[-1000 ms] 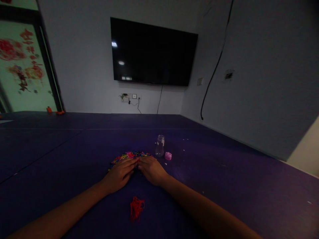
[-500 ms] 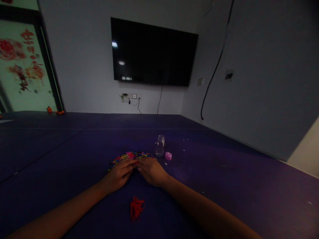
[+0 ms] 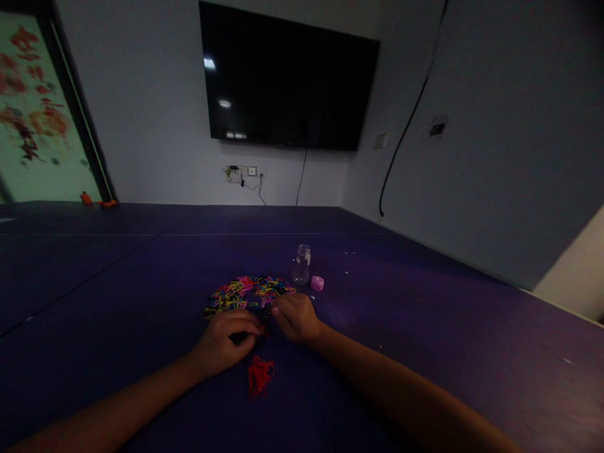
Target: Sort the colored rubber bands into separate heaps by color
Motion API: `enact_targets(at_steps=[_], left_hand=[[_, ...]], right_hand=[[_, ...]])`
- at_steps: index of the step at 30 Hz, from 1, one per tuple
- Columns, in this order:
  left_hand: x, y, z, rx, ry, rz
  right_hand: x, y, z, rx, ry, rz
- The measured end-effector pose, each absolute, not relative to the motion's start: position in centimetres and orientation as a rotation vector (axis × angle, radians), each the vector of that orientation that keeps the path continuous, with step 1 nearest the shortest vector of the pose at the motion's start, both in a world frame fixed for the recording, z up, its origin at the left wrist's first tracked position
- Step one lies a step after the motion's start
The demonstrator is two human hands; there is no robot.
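A flat, spread-out pile of small coloured elastic bands (image 3: 233,292) lies on the dark purple surface, in pink, yellow, blue, red and black. At its near edge, my left hand (image 3: 226,340) has thumb and fingers brought together on a bit of red band (image 3: 262,329). My right hand (image 3: 297,318) is at the pile's right front edge with its fingers curled in; whatever they grip is hidden. Closer to me, between my forearms, sits a small separate heap of red elastic bands (image 3: 259,376).
Just behind the right hand stands a clear plastic bottle (image 3: 301,267), uncapped, with a pink cap (image 3: 317,283) beside it. Tiny white scraps (image 3: 346,272) dot the surface. A television (image 3: 287,78) hangs on the far wall, and a black cable (image 3: 410,119) runs down the right wall.
My hands have drawn apart and back from the pile, uncovering more of the bands. The left has come toward me with the red band. The view has tilted down slightly.
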State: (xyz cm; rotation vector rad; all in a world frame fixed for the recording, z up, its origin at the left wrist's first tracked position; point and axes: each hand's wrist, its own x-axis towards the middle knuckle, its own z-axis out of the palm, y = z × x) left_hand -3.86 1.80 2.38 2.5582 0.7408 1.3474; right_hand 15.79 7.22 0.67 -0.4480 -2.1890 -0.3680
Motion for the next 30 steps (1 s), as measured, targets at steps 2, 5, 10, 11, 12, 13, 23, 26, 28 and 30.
enact_targets(at_steps=[2, 5, 10, 11, 12, 13, 23, 26, 28, 30], left_hand=[[-3.6, 1.5, 2.6, 2.491, 0.714, 1.275], [-3.4, 1.0, 2.8, 2.438, 0.704, 1.187], [-3.5, 0.1, 3.2, 2.366, 0.708, 1.081], [-3.5, 0.1, 3.2, 2.341, 0.705, 1.077], [-3.5, 0.1, 3.1, 2.319, 0.710, 1.080], [-3.5, 0.1, 3.0, 2.304, 0.727, 1.091], [-6.9, 4.6, 2.5, 2.592, 1.140, 1.551], [-7.7, 6.1, 2.2, 2.805, 1.197, 1.432], [-7.8, 6.7, 2.0, 2.868, 1.208, 1.328], [-7.7, 7.0, 1.6, 2.904, 1.200, 1.238]], right_hand=[[15.9, 7.3, 0.7, -0.541, -2.128, -0.315], [15.9, 7.4, 0.8, -0.617, -2.101, -0.263], [15.7, 7.2, 1.0, -0.669, -2.171, -0.221], [15.7, 7.1, 1.0, -0.691, -2.184, -0.207], [15.7, 7.0, 1.1, -0.721, -2.194, -0.189], [15.7, 7.0, 1.1, -0.758, -2.202, -0.165], [15.8, 9.4, 0.6, -1.122, -1.849, 0.214], [15.8, 10.3, 0.1, -1.137, -1.810, 0.272], [15.9, 10.6, -0.1, -1.168, -1.841, 0.268], [15.8, 10.8, -0.3, -1.182, -1.925, 0.245]])
